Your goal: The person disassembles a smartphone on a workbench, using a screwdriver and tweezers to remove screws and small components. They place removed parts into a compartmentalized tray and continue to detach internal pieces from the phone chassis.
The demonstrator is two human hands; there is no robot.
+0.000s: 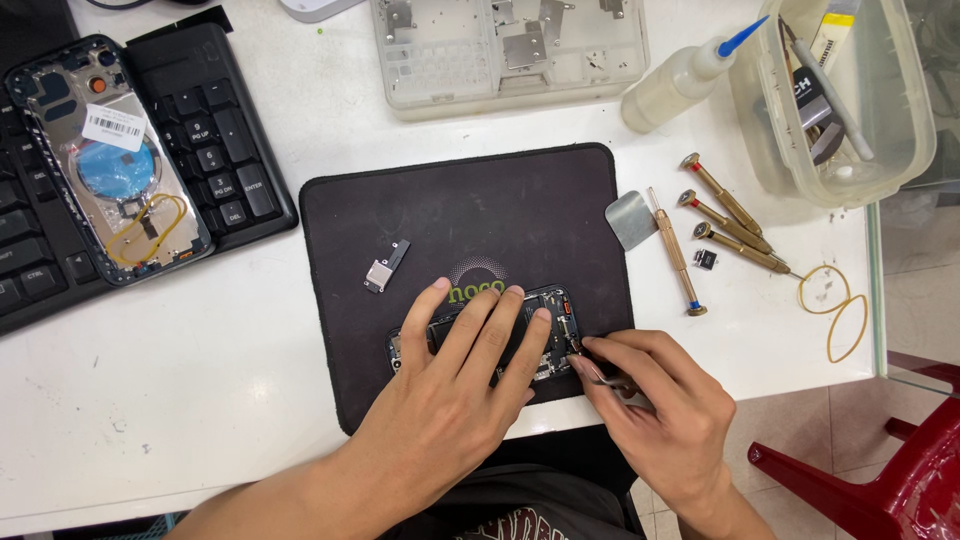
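Opened phone (550, 310): lay on the black mat (450, 200), long axis left to right, directly ahead of the person. Left hand (455, 385): open, fingers spread flat across the phone, pinning it. Right hand (660, 405): closed around tweezers (600, 375), tips at the phone's right end, the nearer hand to that end.

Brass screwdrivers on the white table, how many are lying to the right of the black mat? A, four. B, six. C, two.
A: four brass screwdrivers lie on the white table right of the black mat, three fanned together and one apart nearer the mat.
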